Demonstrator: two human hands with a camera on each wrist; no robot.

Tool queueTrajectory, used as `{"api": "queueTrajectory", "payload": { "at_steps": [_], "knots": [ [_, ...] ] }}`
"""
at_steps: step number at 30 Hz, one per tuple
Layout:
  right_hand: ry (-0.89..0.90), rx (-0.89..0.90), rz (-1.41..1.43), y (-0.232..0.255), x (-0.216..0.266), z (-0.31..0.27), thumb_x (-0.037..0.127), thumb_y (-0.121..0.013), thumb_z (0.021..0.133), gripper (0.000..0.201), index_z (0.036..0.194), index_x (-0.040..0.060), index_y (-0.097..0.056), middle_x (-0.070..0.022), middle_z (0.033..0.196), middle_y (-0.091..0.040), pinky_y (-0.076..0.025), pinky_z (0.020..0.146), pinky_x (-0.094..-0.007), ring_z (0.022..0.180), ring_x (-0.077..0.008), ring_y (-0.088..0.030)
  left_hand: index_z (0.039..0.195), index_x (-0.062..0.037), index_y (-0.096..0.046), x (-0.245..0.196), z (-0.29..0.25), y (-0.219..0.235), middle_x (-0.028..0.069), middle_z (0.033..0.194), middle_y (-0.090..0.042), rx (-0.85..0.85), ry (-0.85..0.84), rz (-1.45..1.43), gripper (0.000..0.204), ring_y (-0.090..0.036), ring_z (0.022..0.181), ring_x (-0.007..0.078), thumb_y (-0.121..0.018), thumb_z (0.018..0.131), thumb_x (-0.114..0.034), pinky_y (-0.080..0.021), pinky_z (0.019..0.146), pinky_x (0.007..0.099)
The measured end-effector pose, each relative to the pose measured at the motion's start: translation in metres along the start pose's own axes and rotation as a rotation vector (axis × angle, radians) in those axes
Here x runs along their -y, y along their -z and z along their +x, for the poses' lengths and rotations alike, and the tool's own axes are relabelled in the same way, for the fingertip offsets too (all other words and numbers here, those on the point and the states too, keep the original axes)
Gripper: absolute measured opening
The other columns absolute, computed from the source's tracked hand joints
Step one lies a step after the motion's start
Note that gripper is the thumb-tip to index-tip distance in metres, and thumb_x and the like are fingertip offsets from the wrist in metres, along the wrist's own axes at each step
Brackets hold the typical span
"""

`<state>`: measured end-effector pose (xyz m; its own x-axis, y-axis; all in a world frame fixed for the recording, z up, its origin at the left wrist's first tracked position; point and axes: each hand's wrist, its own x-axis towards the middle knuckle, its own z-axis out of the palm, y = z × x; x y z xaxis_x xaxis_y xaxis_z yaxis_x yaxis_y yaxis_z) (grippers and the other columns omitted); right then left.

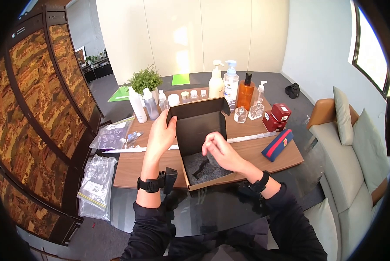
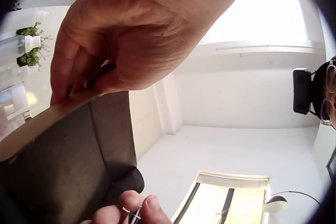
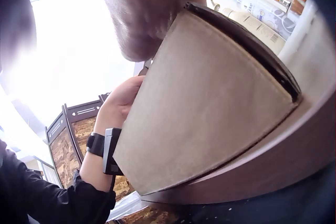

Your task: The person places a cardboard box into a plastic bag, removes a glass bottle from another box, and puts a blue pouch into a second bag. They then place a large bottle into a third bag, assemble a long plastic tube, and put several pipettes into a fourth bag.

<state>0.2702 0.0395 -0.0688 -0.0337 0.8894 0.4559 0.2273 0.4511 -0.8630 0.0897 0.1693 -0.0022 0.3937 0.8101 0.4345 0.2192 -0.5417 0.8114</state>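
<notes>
A cardboard box [image 1: 201, 124] with a black inside stands with its lid up at the table's front edge. My left hand [image 1: 161, 135] grips the lid's left edge, thumb on the inner side. Over the box's tray, my right hand [image 1: 223, 152] has its fingers curled. In the left wrist view its fingertips [image 2: 152, 203] pinch a small dark thing [image 2: 136, 215] with pale lines; its kind I cannot tell. Below that hand, a black strap-like piece [image 1: 201, 170] lies on grey speckled lining [image 1: 212, 175]. The box's outer wall [image 3: 205, 113] hides most of the right hand's work in the right wrist view.
Pump bottles [image 1: 231, 82], an orange bottle [image 1: 245, 93] and small jars stand behind the box on the wooden table [image 1: 131, 170]. Red boxes [image 1: 276, 117] and a blue pouch [image 1: 277, 145] are at right. Plastic bags [image 1: 97, 187] lie left, near a plant [image 1: 145, 79].
</notes>
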Motion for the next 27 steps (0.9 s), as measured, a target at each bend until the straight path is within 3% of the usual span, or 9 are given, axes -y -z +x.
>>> {"api": "queueTrajectory", "payload": {
  "at_steps": [4, 8, 13, 15, 19, 21, 22, 25, 27],
  "knots": [
    [-0.004, -0.311, 0.321, 0.002, 0.013, 0.0, 0.022, -0.043, 0.104, 0.016, 0.101, 0.0067, -0.044, -0.0061, 0.072, -0.053, -0.048, 0.065, -0.0299, 0.067, -0.0152, -0.056, 0.122, 0.0065, -0.054, -0.003, -0.001, 0.004, 0.0244, 0.103, -0.066, -0.01, 0.023, 0.0, 0.035, -0.066, 0.09, 0.0318, -0.055, 0.095, -0.016, -0.049, 0.08, 0.0377],
    [-0.141, -0.389, 0.746, 0.014, 0.043, 0.0, 0.032, -0.041, 0.104, 0.026, 0.093, 0.0096, -0.049, -0.0051, 0.064, -0.053, -0.047, 0.058, -0.029, 0.061, -0.0184, -0.056, 0.123, 0.0042, -0.054, 0.001, 0.002, 0.021, 0.0114, 0.077, -0.063, -0.019, 0.032, -0.031, 0.035, -0.057, 0.058, 0.0147, -0.057, 0.095, -0.018, -0.048, 0.055, 0.0321],
    [-0.138, -0.363, 1.011, 0.029, 0.074, 0.004, 0.037, -0.041, 0.103, 0.03, 0.085, 0.0141, -0.047, -0.0026, 0.06, -0.048, -0.047, 0.057, -0.0319, 0.059, -0.0196, -0.054, 0.126, -0.0028, -0.055, 0.005, -0.001, 0.063, 0.0036, 0.101, -0.066, -0.001, 0.134, -0.025, 0.032, -0.063, 0.082, 0.0115, -0.056, 0.096, -0.017, -0.055, 0.061, 0.0269],
    [-0.105, -0.34, 1.101, 0.035, 0.082, 0.006, 0.038, -0.042, 0.103, 0.03, 0.083, 0.015, -0.047, -0.0023, 0.06, -0.048, -0.047, 0.057, -0.0326, 0.06, -0.0199, -0.054, 0.127, -0.0021, -0.054, 0.014, -0.002, 0.08, 0.0056, 0.103, -0.065, -0.057, 0.155, -0.065, 0.034, -0.061, 0.085, 0.0125, -0.055, 0.096, -0.015, -0.054, 0.057, 0.0273],
    [0.017, -0.374, 1.11, 0.043, 0.096, 0.015, 0.039, -0.044, 0.102, 0.03, 0.082, 0.0164, -0.048, -0.0015, 0.06, -0.048, -0.047, 0.058, -0.0333, 0.06, -0.0198, -0.053, 0.132, -0.0013, -0.051, 0.033, -0.005, 0.106, 0.0053, 0.105, -0.064, -0.182, 0.205, -0.072, 0.039, -0.06, 0.082, 0.0119, -0.056, 0.096, -0.015, -0.053, 0.061, 0.0271],
    [0.055, -0.402, 1.084, 0.049, 0.102, 0.02, 0.037, -0.043, 0.102, 0.028, 0.082, 0.0171, -0.047, -0.0004, 0.061, -0.047, -0.046, 0.058, -0.033, 0.061, -0.0188, -0.053, 0.127, -0.0079, -0.056, 0.034, -0.007, 0.115, -0.0002, 0.095, -0.064, -0.284, 0.23, -0.05, 0.034, -0.058, 0.077, 0.0083, -0.056, 0.095, -0.018, -0.047, 0.06, 0.0256],
    [0.067, -0.423, 1.078, 0.051, 0.104, 0.021, 0.037, -0.043, 0.102, 0.028, 0.082, 0.0172, -0.047, -0.0002, 0.061, -0.046, -0.046, 0.058, -0.0329, 0.061, -0.0185, -0.053, 0.128, -0.0026, -0.055, 0.033, -0.007, 0.121, 0.0014, 0.096, -0.063, -0.313, 0.209, -0.058, 0.035, -0.055, 0.075, 0.0088, -0.055, 0.096, -0.015, -0.046, 0.058, 0.0255],
    [0.11, -0.433, 1.079, 0.057, 0.103, 0.022, 0.035, -0.043, 0.101, 0.027, 0.082, 0.0172, -0.047, 0.0004, 0.062, -0.045, -0.045, 0.059, -0.0325, 0.062, -0.0177, -0.053, 0.12, -0.0049, -0.06, 0.054, -0.003, 0.134, -0.002, 0.089, -0.06, -0.446, 0.137, -0.027, 0.027, -0.047, 0.065, 0.006, -0.054, 0.095, -0.012, -0.037, 0.054, 0.022],
    [0.104, -0.449, 1.077, 0.058, 0.101, 0.022, 0.035, -0.043, 0.101, 0.027, 0.082, 0.017, -0.047, 0.0004, 0.062, -0.046, -0.046, 0.059, -0.0324, 0.062, -0.0177, -0.053, 0.124, -0.0057, -0.058, 0.046, -0.008, 0.139, 0.0016, 0.098, -0.062, -0.404, 0.199, -0.014, 0.033, -0.054, 0.075, 0.0097, -0.051, 0.092, -0.007, -0.042, 0.065, 0.0237]
  ]
}}
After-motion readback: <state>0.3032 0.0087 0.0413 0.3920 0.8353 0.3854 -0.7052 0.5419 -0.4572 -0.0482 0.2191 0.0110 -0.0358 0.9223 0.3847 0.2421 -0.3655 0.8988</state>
